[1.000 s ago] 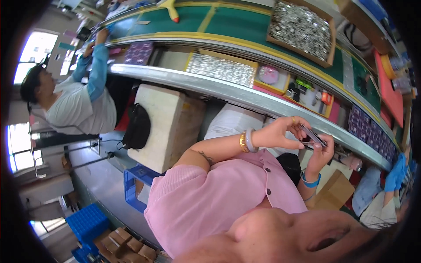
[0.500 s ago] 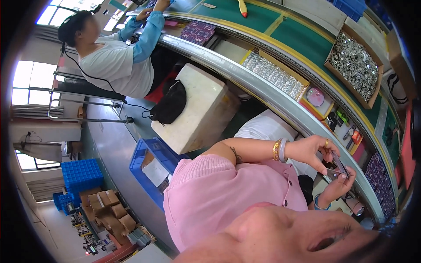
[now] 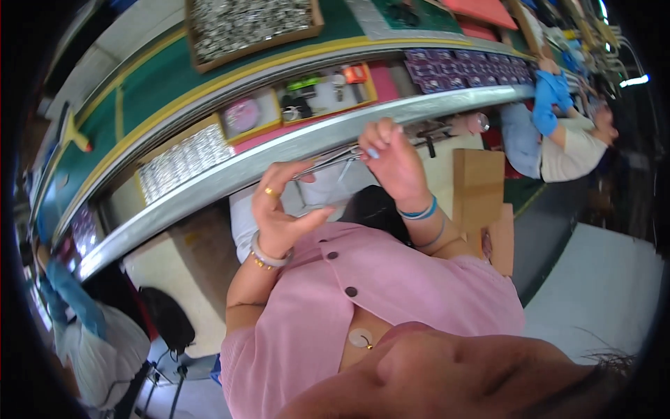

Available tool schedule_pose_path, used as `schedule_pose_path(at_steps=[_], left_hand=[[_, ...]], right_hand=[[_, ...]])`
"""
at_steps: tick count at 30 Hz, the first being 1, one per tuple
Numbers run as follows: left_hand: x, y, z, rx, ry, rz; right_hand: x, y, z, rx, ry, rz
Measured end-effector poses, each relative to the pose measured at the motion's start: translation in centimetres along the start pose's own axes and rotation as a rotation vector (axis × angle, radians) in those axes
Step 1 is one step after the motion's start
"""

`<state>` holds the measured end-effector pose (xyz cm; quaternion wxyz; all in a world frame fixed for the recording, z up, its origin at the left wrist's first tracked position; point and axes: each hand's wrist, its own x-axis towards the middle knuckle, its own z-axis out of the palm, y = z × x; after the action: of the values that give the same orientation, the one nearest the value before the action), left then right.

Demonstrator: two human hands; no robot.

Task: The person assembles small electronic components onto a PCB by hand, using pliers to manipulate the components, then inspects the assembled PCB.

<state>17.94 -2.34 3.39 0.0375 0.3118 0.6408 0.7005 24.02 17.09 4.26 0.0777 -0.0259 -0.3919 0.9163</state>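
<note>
Both my hands are raised in front of my chest, just short of the bench's metal edge. A thin, flat, dark piece with shiny edges spans the gap between them; seen nearly edge-on, its kind is unclear. My left hand, with a gold ring, has its curled fingertips at the near-left end of the piece, its thumb extended below. The fingers of my right hand are bent round the other end. Something faint and clear seems to hang under the piece, too blurred to name.
Beyond the metal bench rail lie yellow-edged trays, a box of silvery parts and purple circuit boards. A carton of metal parts stands on the green belt. Co-workers sit at left and right. A cardboard box is near my right arm.
The view has swung round, so my hands now appear nearer the middle. My left thumb has spread away from the thin piece, which stays between my hands.
</note>
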Motion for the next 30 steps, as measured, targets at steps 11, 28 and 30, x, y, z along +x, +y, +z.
schedule_pose_path(at_steps=[11,28,30], left_hand=[[0.0,1.0,1.9,0.175,-0.046,0.136],[0.6,1.4,2.1,0.199,-0.041,0.218],[0.6,1.4,2.1,0.201,-0.039,0.22]], right_hand=[[-1.1,-0.1,-0.7,-0.03,-0.032,0.027],[-0.8,0.2,-0.1,-0.269,0.001,-0.051],[-0.8,0.3,-0.1,-0.296,0.005,-0.072]])
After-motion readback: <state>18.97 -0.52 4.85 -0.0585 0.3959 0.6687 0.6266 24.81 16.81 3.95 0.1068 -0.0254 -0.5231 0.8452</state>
